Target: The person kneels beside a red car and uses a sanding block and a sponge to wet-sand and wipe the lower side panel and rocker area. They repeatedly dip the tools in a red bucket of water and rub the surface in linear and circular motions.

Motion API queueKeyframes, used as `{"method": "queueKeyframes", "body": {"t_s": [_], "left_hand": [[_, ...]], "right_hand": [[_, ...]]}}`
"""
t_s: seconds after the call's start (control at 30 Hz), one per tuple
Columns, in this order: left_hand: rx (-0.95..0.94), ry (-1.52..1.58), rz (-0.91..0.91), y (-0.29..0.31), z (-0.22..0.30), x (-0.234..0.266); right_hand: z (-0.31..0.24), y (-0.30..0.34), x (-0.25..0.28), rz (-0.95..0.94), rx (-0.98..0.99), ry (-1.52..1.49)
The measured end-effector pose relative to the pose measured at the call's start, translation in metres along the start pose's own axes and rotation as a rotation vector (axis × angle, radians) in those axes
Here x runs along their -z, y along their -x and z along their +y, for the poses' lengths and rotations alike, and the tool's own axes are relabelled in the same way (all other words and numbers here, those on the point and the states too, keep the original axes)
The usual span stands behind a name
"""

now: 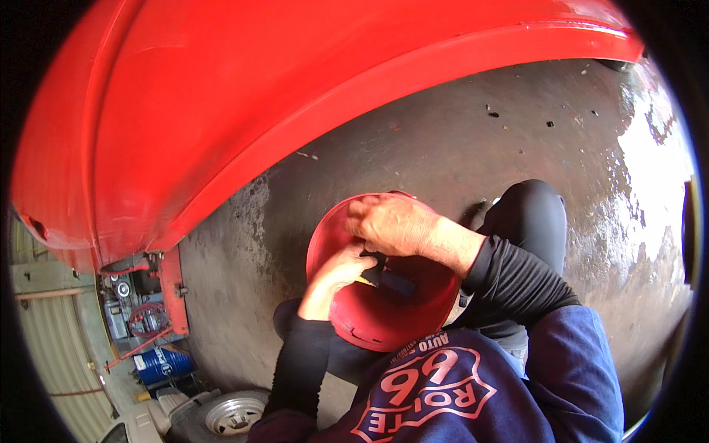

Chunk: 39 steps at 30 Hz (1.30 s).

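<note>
A round red tub (384, 332) sits low in front of me, close to my legs. My left hand (341, 269) reaches in over its left side, fingers closed around a small black piece with a yellowish edge (372, 272); its exact kind I cannot make out. Just above and to the right, my right hand (395, 224) hangs over the tub's far part. Its fingers are bent and pressed together near the far left wall, and what they hold, if anything, is hidden. A bluish patch shows at the tub's bottom, either an object or a reflection.
A large glossy red car body panel (244, 96) spans the upper left, its lower edge above the stained concrete floor (458, 140). Small dark bits lie on the floor. At the lower left are a blue drum (163, 365), a wheel (235, 415) and a red metal frame (174, 292).
</note>
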<state>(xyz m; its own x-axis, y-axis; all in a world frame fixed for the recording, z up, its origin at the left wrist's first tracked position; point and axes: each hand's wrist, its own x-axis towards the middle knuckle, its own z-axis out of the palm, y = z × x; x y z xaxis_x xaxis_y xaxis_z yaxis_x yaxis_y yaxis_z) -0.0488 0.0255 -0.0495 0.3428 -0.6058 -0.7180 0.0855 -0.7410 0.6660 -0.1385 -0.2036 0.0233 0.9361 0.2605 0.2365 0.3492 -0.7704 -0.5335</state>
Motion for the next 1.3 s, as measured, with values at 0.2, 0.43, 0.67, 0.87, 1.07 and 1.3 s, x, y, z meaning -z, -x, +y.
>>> {"method": "queueKeyframes", "body": {"t_s": [0.2, 0.43, 0.67, 0.87, 1.07, 1.3], "left_hand": [[-0.334, -0.948, 0.432, -0.106, -0.119, -0.111], [0.127, 0.445, 0.063, -0.005, 0.016, -0.045], [-0.544, 0.010, 0.618, -0.004, 0.150, 0.040], [-0.640, 1.059, 0.188, -0.126, 0.248, -0.074], [-0.598, 1.236, 0.049, -0.109, 0.261, -0.088], [-0.714, 1.268, 0.381, -0.097, 0.230, -0.041]], "right_hand": [[0.017, 0.000, 0.026, 0.371, -0.168, -0.181], [0.033, 0.038, 0.089, 0.444, -0.340, -0.096], [0.067, 0.064, 0.106, 0.399, -0.552, -0.129], [0.082, 0.073, 0.115, 0.495, -0.581, -0.180], [0.101, 0.099, 0.140, 0.602, -0.755, -0.409], [0.107, 0.097, 0.137, 0.641, -0.660, -0.374]]}}
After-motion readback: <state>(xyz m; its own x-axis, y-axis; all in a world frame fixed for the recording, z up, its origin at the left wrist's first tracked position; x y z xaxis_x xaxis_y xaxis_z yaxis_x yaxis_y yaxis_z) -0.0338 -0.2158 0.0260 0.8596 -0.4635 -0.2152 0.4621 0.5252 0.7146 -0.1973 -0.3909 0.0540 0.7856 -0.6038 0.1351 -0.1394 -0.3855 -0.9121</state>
